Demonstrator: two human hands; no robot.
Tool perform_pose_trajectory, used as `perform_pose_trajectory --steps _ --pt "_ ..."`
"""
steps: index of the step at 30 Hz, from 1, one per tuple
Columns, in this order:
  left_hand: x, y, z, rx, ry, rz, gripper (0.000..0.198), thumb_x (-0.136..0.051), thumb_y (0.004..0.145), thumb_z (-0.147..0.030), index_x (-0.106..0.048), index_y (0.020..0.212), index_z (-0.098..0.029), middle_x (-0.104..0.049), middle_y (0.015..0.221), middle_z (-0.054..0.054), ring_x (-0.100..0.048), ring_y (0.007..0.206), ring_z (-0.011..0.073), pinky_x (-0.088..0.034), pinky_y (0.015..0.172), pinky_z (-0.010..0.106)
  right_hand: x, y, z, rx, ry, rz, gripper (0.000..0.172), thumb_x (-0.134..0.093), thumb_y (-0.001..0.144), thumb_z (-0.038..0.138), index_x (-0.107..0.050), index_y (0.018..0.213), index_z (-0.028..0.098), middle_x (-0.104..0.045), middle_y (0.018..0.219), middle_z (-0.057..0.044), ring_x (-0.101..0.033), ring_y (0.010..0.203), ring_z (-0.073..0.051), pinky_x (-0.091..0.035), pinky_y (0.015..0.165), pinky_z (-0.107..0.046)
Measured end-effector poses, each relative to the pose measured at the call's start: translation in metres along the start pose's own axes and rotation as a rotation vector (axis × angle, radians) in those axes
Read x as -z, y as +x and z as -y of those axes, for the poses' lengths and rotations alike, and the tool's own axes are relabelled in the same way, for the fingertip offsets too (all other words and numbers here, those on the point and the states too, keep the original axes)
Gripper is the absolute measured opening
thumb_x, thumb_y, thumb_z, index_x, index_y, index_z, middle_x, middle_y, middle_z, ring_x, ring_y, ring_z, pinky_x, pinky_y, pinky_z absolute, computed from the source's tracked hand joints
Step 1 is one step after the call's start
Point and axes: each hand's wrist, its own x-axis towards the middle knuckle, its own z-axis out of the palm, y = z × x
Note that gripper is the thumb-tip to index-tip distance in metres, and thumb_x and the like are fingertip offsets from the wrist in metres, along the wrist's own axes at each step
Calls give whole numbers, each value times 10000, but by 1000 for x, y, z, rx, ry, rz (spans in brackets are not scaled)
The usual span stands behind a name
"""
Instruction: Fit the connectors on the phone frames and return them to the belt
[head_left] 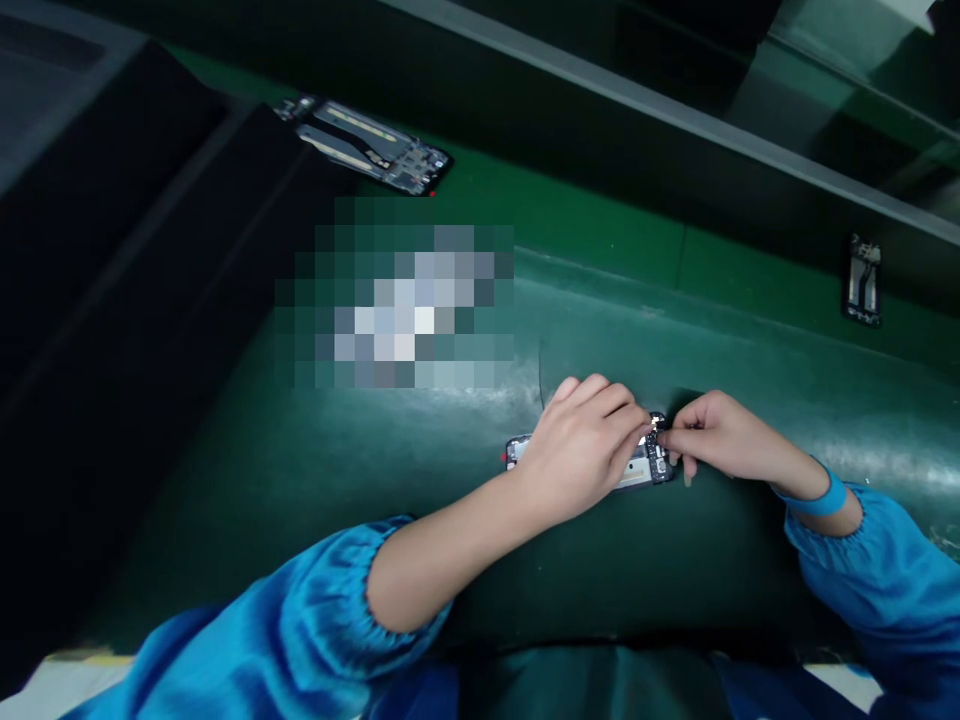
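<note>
An opened smartphone (637, 474), its inner parts exposed, lies on the green mat (300, 510) in front of me. My left hand (577, 445) reaches across it with bent fingers closed on the phone, and the fingertips meet near its right end. The palm hides the middle of the phone. From the right, my right hand (712, 437) touches that same end with thumb and finger pinched together. Whatever sits in this pinch is too small or hidden to make out. A blue band (817, 495) circles the right wrist.
Another opened phone (367, 145) lies at the back left beside a dark box-like shape (112, 200). A third phone (861, 280) rests at the far right. A grey rail (637, 85) runs along the back. One blurred, pixelated patch (405, 310) covers part of the mat.
</note>
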Motion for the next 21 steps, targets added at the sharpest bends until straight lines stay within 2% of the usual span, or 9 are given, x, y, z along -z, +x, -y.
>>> perform_pose_trajectory --steps 9,15,21 --pt "-2 1 1 41 -34 -8 251 -504 1040 -251 -708 911 -180 -657 855 34 -518 866 202 -309 747 369 -2 -2 2 -23 -30 -53 313 -575 914 234 -703 635 172 -701 589 -18 -475 432 -98 -321 439 -214" --pt "-5 6 -2 24 -51 -30 283 -491 1048 -239 -727 902 -186 -668 835 34 -517 884 207 -298 747 371 -2 -3 -2 -10 -57 -54 288 -592 893 235 -715 642 168 -693 585 -19 -461 437 -97 -316 437 -217" --pt "0 3 -1 47 -109 -4 265 -528 1005 -231 -746 860 -196 -677 823 31 -531 891 207 -307 756 380 0 -2 5 -96 -9 -20 311 -596 923 248 -699 644 156 -705 598 -23 -409 362 -67 -289 373 -196"
